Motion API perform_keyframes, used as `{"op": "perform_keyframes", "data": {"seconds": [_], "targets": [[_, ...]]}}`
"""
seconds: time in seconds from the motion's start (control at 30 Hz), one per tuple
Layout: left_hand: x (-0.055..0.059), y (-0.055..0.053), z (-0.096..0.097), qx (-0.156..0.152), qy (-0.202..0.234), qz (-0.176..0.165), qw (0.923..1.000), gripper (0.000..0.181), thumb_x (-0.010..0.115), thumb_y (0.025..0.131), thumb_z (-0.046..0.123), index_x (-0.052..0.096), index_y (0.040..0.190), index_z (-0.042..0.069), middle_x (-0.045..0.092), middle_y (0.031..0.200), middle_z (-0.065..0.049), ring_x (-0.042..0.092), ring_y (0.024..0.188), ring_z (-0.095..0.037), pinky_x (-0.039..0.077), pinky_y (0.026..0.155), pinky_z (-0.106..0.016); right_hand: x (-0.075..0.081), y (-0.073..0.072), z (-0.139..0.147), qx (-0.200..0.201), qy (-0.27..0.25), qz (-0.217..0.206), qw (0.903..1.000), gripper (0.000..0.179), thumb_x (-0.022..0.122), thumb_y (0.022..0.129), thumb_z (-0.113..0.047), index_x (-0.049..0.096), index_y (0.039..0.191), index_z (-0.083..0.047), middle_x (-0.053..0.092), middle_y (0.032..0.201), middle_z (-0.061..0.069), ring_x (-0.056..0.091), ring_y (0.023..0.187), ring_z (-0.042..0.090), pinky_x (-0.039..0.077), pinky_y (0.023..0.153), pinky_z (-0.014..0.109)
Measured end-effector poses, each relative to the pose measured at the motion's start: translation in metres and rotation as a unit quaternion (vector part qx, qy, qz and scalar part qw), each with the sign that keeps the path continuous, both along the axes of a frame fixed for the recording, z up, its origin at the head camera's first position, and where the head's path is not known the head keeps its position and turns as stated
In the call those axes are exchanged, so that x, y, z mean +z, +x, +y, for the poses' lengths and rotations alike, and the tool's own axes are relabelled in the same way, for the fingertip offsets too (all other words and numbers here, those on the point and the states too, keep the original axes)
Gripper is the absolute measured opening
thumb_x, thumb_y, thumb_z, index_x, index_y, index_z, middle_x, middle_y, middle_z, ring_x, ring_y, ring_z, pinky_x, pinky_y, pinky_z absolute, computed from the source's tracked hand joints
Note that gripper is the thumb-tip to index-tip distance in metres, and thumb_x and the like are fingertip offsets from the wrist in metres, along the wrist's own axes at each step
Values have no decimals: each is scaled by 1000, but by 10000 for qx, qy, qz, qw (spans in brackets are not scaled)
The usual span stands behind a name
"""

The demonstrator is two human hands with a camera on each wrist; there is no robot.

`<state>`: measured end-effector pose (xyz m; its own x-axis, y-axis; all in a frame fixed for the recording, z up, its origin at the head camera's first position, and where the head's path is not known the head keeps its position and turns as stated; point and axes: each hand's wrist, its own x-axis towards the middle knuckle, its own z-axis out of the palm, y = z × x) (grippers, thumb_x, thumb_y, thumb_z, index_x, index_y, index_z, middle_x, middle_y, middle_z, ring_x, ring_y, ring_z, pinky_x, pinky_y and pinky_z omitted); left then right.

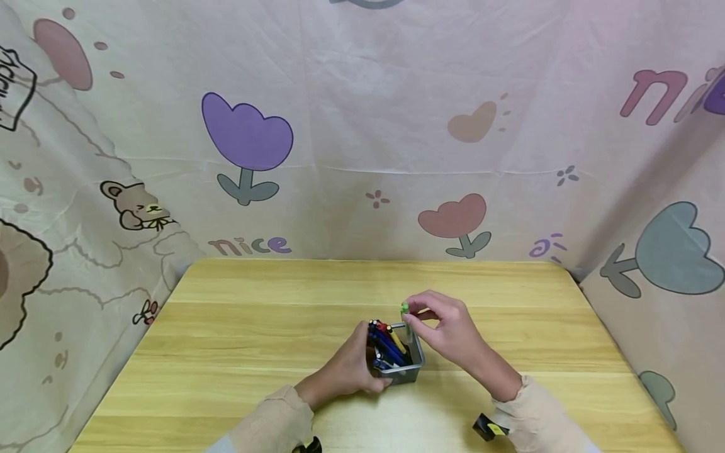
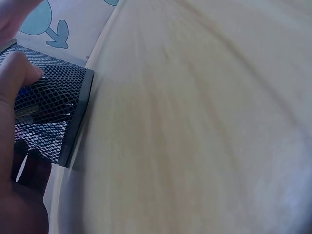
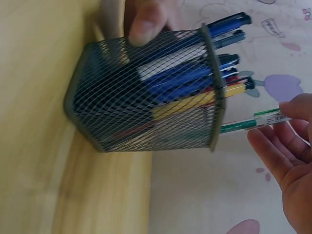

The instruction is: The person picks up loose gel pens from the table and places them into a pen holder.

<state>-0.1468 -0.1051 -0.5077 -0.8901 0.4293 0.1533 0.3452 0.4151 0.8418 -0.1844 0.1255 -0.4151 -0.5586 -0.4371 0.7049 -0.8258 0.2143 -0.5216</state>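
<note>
A dark wire-mesh pen holder (image 1: 403, 376) stands on the wooden table, filled with several blue pens (image 3: 180, 83), a yellow pen (image 3: 197, 103) and a red one. My left hand (image 1: 352, 365) grips the holder around its left side, the thumb against the mesh (image 2: 58, 97) at the front. Over the holder's back right corner, my right hand (image 1: 447, 324) pinches a clear pen with green parts (image 3: 241, 126) near its upper end. The lower part of that pen is inside the holder, seen through the mesh in the right wrist view.
The wooden table (image 1: 238, 327) reaches back to a printed cloth (image 1: 351, 126) with flowers and letters, which also hangs along both sides. A black strap piece with a yellow mark (image 1: 489, 428) sits at the right wrist.
</note>
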Motion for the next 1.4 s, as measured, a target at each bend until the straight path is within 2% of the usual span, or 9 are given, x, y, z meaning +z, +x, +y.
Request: {"op": "perform_keyframes", "data": {"seconds": [0.1, 0.3, 0.57, 0.8, 1.07, 1.2, 1.4], "targets": [[0, 0, 0, -16, 35, -8, 10000, 85, 92, 66, 16, 40, 134, 12, 58, 127, -1, 61, 110, -11, 55, 99, -28, -6, -2, 1, -124, 191, 82, 9997, 25, 80, 81, 8, 74, 101, -6, 76, 92, 5, 76, 78, 17, 62, 70, 22], [0, 0, 0, 5, 15, 31, 10000, 86, 92, 66, 17, 40, 134, 11, 58, 126, -1, 61, 110, -12, 55, 99, -29, -17, -5, 3, -282, 498, -14, 9984, 19, 83, 81, 2, 77, 97, -7, 78, 90, 3, 75, 77, 12, 62, 68, 23], [0, 0, 0, 36, -63, 28, 10000, 85, 93, 66, 18, 41, 133, 11, 58, 126, -2, 61, 109, -12, 55, 99, -29, -19, -4, 3, -472, 830, -102, 9954, 15, 84, 81, -4, 78, 94, -8, 79, 88, 2, 66, 71, 3, 53, 58, 14], [1, 0, 0, 15, 11, 12, 10000, 85, 92, 66, 17, 40, 133, 12, 57, 126, -2, 60, 110, -12, 55, 99, -29, -16, -3, 0, -517, 1040, -410, 9924, 13, 83, 84, -7, 78, 96, -8, 78, 90, 1, 68, 75, 3, 61, 63, 26], [0, 0, 1, 41, 15, 4, 10000, 84, 92, 65, 17, 41, 132, 11, 58, 126, -3, 60, 110, -12, 54, 100, -28, -16, 0, -2, -547, 1108, -678, 9900, 15, 83, 84, -8, 78, 98, -8, 78, 91, 0, 70, 77, 4, 62, 65, 28], [0, 0, 0, 63, -39, 38, 10000, 85, 93, 65, 17, 41, 132, 10, 58, 125, -3, 60, 110, -12, 55, 99, -29, -17, 2, -2, -439, 1114, -562, 9912, 18, 83, 83, -4, 77, 99, -6, 78, 92, 3, 71, 77, 6, 63, 66, 30], [0, 1, 0, 79, -182, 75, 9998, 85, 94, 65, 19, 41, 132, 11, 58, 125, -4, 60, 110, -11, 55, 99, -29, -19, 3, 0, -321, 1196, -199, 9921, 22, 83, 83, -2, 76, 104, -3, 78, 97, 6, 73, 78, 10, 62, 70, 23]]}}
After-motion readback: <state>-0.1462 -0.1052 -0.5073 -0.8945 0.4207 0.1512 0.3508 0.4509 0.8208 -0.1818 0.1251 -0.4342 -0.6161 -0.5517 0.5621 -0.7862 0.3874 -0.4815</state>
